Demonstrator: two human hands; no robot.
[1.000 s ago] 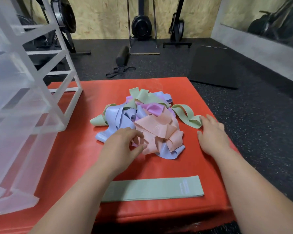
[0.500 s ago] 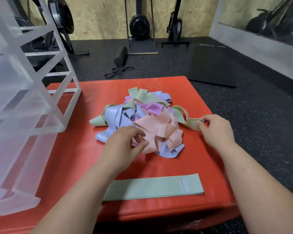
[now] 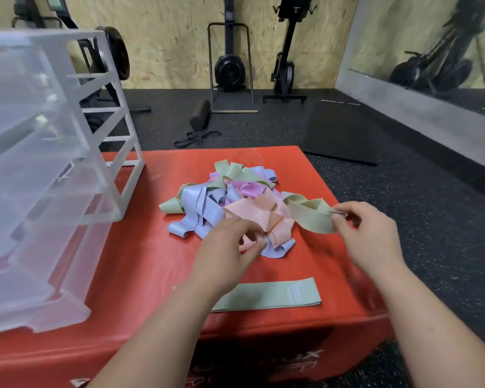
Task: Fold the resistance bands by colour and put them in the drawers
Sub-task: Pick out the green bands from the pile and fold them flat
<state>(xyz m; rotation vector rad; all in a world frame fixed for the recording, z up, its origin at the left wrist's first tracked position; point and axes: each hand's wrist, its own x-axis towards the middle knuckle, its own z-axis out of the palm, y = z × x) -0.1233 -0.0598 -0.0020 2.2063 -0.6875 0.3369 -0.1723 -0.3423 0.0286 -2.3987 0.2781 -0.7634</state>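
Right hand (image 3: 367, 236) is the one doing stuff here. A second ago it was lying flat next to a green loop (image 3: 311, 217) poking out of the pile's side. Now thumb and fingertips are pinching the end of that loop and it's come up off the surface, stretched out toward the right hand with a twist in it. The other end is still tucked under the peach band (image 3: 258, 214), so it's not free yet.

Left hand (image 3: 227, 245) has barely budged. Its fingers are curled over the near edge of the pile (image 3: 235, 191) and there's a bit of peach between fingers and thumb. Looks like a loose pinch, probably anchoring the heap while the green one gets pulled.

So my read is they're sorting green first. One green band (image 3: 266, 296) is already laid flat, closer to the body than both hands, down between the forearms. Everything else sits between the hands and just past the left fingertips.

Material-wise these are wide, flat fabric-type loops, matte with a fine weave, soft enough to flop, curl and kink. Colours are sage green, peach, lilac-blue (image 3: 196, 203) and a pinkish purple (image 3: 249, 189). Being floppy and tangled, one tug could drag a neighbour along.

They're on a red padded block (image 3: 140, 247) with a ribbed, slightly grippy-looking skin. Frosted plastic drawer unit (image 3: 39, 177) is well off to the left of the left hand, stiff and see-through-ish.
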